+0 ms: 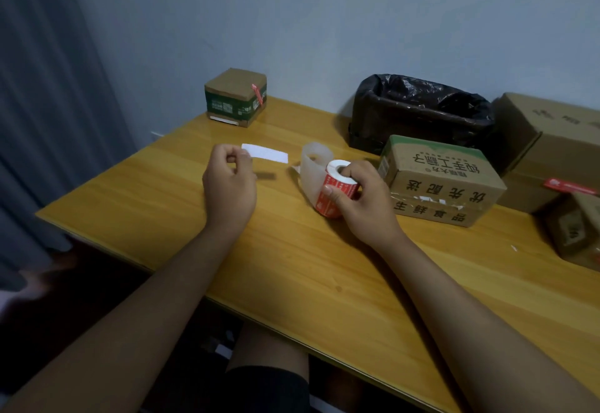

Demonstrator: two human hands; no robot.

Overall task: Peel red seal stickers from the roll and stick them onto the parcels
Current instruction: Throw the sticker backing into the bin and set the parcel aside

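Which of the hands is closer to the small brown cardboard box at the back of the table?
Left. The left hand is in front of the small brown cardboard box, pinching a white strip; the right hand holds the red sticker roll farther right.

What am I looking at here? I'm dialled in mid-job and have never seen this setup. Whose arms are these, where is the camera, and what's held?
There is no machine: these are a person's two bare arms, seen by one wide-angle camera worn on their head, looking forward and down at a wooden table.

The left hand pinches a peeled sticker, its white side towards the camera. The right hand has its grip on the red sticker roll, a finger in the core; a loop of empty backing paper curls off it.

On the table: a small box at the back already bearing a red seal, a printed carton beside the roll, a black-lined bin, and more cartons on the right.
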